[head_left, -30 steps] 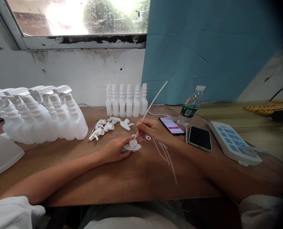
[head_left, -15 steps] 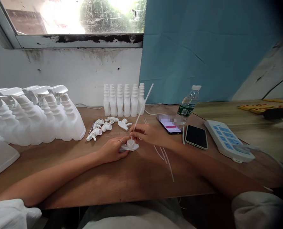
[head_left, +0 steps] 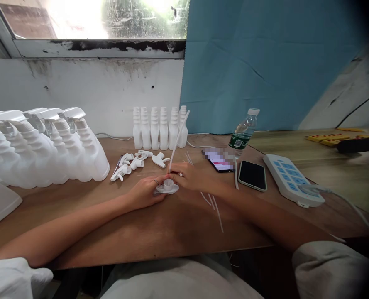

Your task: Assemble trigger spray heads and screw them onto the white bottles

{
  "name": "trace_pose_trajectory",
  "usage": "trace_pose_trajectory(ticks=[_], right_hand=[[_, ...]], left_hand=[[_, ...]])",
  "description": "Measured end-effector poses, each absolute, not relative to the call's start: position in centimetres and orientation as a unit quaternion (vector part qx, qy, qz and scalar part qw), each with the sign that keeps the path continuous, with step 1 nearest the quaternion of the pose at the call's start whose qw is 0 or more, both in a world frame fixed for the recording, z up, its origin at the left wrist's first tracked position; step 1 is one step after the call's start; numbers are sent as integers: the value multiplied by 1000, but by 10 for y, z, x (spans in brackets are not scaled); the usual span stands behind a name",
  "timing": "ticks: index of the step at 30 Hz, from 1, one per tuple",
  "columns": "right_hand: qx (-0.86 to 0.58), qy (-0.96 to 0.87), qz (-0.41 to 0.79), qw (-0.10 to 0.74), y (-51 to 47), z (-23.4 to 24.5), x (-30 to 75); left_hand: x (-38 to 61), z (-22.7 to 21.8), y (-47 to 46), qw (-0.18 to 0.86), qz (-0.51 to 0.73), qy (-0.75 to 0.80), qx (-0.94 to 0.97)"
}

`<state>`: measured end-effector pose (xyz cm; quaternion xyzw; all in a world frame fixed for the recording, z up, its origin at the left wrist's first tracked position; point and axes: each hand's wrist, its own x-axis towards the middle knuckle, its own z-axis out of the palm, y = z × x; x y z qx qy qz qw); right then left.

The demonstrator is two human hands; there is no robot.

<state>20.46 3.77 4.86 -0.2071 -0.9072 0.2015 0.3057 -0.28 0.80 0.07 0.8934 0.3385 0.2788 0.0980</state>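
My left hand (head_left: 145, 192) rests on the wooden table (head_left: 159, 224) and pinches a white spray-trigger head (head_left: 168, 187) that lies with its round collar facing up. My right hand (head_left: 189, 174) is closed on a thin white dip tube (head_left: 176, 141). The tube stands nearly upright, and its lower end is at the collar of the trigger head. Both hands meet at that part near the middle of the table.
Assembled white spray bottles (head_left: 47, 147) line the left. Small capless bottles (head_left: 157, 128) stand at the back wall, loose trigger heads (head_left: 134, 162) before them. Spare tubes (head_left: 213, 205), two phones (head_left: 252, 175), a water bottle (head_left: 243, 133) and a power strip (head_left: 292, 178) lie to the right.
My right hand has swung the dip tube from a slant to nearly upright and brought its lower end down to the trigger head's collar. My left hand has kept hold of the head.
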Motion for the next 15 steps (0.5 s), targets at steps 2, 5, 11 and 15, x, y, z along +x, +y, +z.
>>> trace_pose_trajectory(ticks=[2,5,11,15], right_hand=[[-184,-916,190,302,36,44,202],[-194,-915,185,301,37,39,198],[-244,-850,343,316,42,42,208],[-189,-895,202,350,37,49,223]], left_hand=[[-2,4,6,100,279,342,892],[-1,4,6,101,272,361,887],[-3,4,9,157,264,394,866],[0,16,6,276,305,385,826]])
